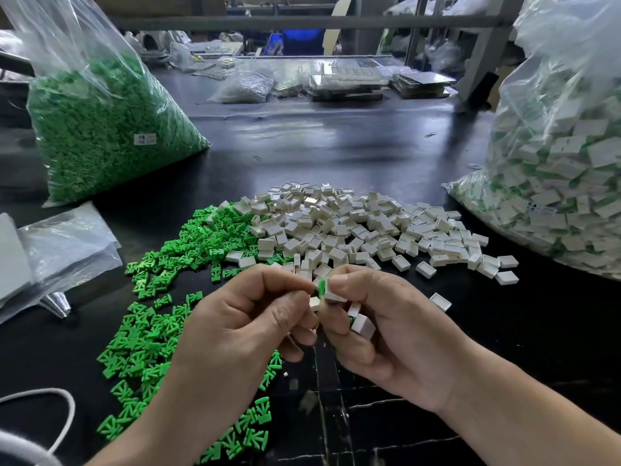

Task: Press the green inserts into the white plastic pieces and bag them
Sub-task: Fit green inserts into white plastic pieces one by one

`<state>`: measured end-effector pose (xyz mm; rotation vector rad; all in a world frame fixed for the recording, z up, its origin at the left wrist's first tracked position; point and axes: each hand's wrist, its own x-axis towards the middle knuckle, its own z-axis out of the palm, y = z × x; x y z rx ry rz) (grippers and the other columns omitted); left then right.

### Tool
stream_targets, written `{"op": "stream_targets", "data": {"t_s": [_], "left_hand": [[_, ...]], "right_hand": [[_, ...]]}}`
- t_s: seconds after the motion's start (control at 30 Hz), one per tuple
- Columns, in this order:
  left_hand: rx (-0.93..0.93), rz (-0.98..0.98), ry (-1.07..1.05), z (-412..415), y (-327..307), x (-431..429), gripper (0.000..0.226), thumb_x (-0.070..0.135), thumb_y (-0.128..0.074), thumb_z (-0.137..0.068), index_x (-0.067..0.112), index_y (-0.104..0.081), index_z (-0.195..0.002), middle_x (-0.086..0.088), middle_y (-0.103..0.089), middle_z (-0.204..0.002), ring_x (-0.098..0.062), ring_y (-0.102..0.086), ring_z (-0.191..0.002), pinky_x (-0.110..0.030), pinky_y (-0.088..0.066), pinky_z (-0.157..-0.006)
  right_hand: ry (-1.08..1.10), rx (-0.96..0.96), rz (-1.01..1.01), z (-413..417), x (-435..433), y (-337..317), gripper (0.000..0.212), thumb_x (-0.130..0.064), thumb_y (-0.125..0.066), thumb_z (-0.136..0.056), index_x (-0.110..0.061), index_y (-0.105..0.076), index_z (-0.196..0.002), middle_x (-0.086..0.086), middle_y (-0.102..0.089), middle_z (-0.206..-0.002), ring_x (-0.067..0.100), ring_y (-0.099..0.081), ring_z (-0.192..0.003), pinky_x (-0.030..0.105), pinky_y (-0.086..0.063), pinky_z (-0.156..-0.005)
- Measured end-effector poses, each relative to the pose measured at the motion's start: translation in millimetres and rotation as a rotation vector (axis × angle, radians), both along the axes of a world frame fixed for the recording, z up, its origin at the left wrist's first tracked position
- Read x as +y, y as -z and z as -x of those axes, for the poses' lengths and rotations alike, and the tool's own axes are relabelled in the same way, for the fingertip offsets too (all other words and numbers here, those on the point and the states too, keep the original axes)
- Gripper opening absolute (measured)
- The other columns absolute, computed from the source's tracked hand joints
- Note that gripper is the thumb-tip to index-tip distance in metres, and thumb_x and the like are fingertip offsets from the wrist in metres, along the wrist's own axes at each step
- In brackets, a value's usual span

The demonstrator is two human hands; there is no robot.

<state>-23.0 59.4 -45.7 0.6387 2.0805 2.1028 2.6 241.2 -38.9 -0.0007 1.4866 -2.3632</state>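
My left hand (242, 317) and my right hand (379, 331) meet above the black table. Between their fingertips sits a green insert (321, 286) against a white plastic piece (332, 290); the left hand pinches the insert, the right pinches the white piece. Two more white pieces (361, 322) lie curled in my right fingers, and another small white piece (315, 302) shows by my left fingertips. A heap of loose green inserts (168, 297) lies left of my hands. Behind them spreads a heap of white pieces (363, 230).
A big clear bag of green inserts (104, 136) stands at the back left. A large clear bag of assembled white-and-green pieces (564, 183) fills the right side. Flat empty plastic bags (64, 250) lie at the left edge. A white cable (64, 408) curls at bottom left.
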Motion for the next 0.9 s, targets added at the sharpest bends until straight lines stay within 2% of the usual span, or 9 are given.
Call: {"op": "stream_targets", "data": {"t_s": [0.13, 0.27, 0.47, 0.57, 0.63, 0.7, 0.73, 0.8, 0.9], "left_hand": [[0.101, 0.082, -0.024, -2.3, -3.2, -4.2, 0.023, 0.035, -0.075, -0.078, 0.031, -0.071, -0.101, -0.003, -0.073, -0.085, -0.021, -0.070, -0.072, -0.027, -0.057, -0.058], [0.297, 0.254, -0.098, -8.7, -7.4, -0.2, 0.020, 0.034, -0.074, -0.080, 0.045, -0.068, -0.096, 0.014, -0.073, -0.082, -0.015, -0.067, -0.064, -0.033, -0.058, -0.056], [0.473, 0.446, -0.227, -12.8, -12.9, 2.4, 0.018, 0.048, -0.068, -0.076, 0.044, -0.062, -0.094, 0.028, -0.068, -0.082, 0.001, -0.066, -0.072, -0.010, -0.049, -0.058], [0.490, 0.466, -0.278, -8.4, -9.5, -0.3, 0.016, 0.046, -0.069, -0.082, 0.042, -0.063, -0.095, 0.028, -0.065, -0.092, 0.006, -0.063, -0.079, 0.000, -0.043, -0.061], [0.517, 0.629, -0.223, -2.6, -6.0, -2.6, 0.028, 0.051, -0.059, -0.089, 0.047, -0.060, -0.117, 0.030, -0.060, -0.114, 0.007, -0.059, -0.098, -0.004, -0.044, -0.076], [0.643, 0.892, -0.145, 2.5, 0.8, -2.8, 0.046, 0.049, -0.045, -0.091, 0.042, -0.052, -0.135, 0.020, -0.053, -0.137, -0.003, -0.050, -0.118, -0.023, -0.043, -0.097], [0.716, 0.990, -0.105, 4.2, 4.4, -1.3, 0.045, 0.044, -0.047, -0.092, 0.035, -0.054, -0.136, 0.011, -0.056, -0.138, -0.013, -0.052, -0.118, -0.032, -0.047, -0.097], [0.784, 1.072, -0.029, 6.4, 8.9, 1.9, 0.039, 0.032, -0.059, -0.091, 0.026, -0.064, -0.129, 0.005, -0.064, -0.129, -0.020, -0.058, -0.105, -0.041, -0.055, -0.086], [0.809, 1.014, -0.017, 9.8, 11.7, 1.7, 0.025, 0.022, -0.067, -0.087, 0.023, -0.072, -0.111, 0.007, -0.070, -0.109, -0.017, -0.059, -0.091, -0.034, -0.055, -0.075]], "right_hand": [[-0.028, -0.008, -0.036, -0.7, -0.4, -1.8, 0.012, -0.025, -0.062, -0.083, -0.018, -0.061, -0.073, 0.005, -0.053, -0.068, 0.010, -0.039, -0.039, 0.019, -0.019, -0.037], [-0.055, -0.015, -0.071, -1.7, -1.0, -0.9, 0.012, -0.024, -0.062, -0.084, -0.014, -0.057, -0.080, 0.005, -0.052, -0.069, 0.010, -0.039, -0.040, 0.020, -0.018, -0.037], [-0.071, -0.011, -0.002, -2.6, -1.0, 0.7, 0.008, -0.020, -0.063, -0.082, -0.015, -0.059, -0.077, 0.005, -0.057, -0.070, 0.008, -0.045, -0.040, 0.017, -0.025, -0.035], [-0.048, 0.042, 0.150, 0.5, 4.9, -0.1, 0.006, -0.013, -0.065, -0.076, -0.014, -0.060, -0.080, 0.010, -0.060, -0.076, 0.010, -0.048, -0.041, 0.017, -0.032, -0.033], [-0.032, 0.077, 0.298, 4.6, 12.3, -2.1, 0.016, -0.008, -0.068, -0.073, -0.011, -0.059, -0.086, 0.013, -0.060, -0.081, 0.013, -0.052, -0.044, 0.018, -0.038, -0.032], [-0.036, 0.078, 0.419, 8.3, 18.9, -4.3, 0.023, -0.010, -0.075, -0.073, -0.009, -0.059, -0.090, 0.013, -0.060, -0.083, 0.014, -0.055, -0.048, 0.019, -0.042, -0.033], [-0.034, 0.069, 0.430, 9.4, 20.7, -4.7, 0.023, -0.014, -0.078, -0.074, -0.009, -0.060, -0.088, 0.012, -0.059, -0.083, 0.013, -0.056, -0.049, 0.019, -0.042, -0.032], [-0.004, 0.012, 0.357, 10.9, 21.9, -3.8, 0.025, -0.021, -0.082, -0.074, -0.012, -0.060, -0.082, 0.008, -0.059, -0.079, 0.010, -0.054, -0.046, 0.017, -0.040, -0.031], [0.083, -0.091, 0.147, 11.2, 21.2, 0.8, 0.020, -0.027, -0.081, -0.075, -0.015, -0.064, -0.075, 0.008, -0.060, -0.076, 0.010, -0.049, -0.042, 0.017, -0.035, -0.030]]}}
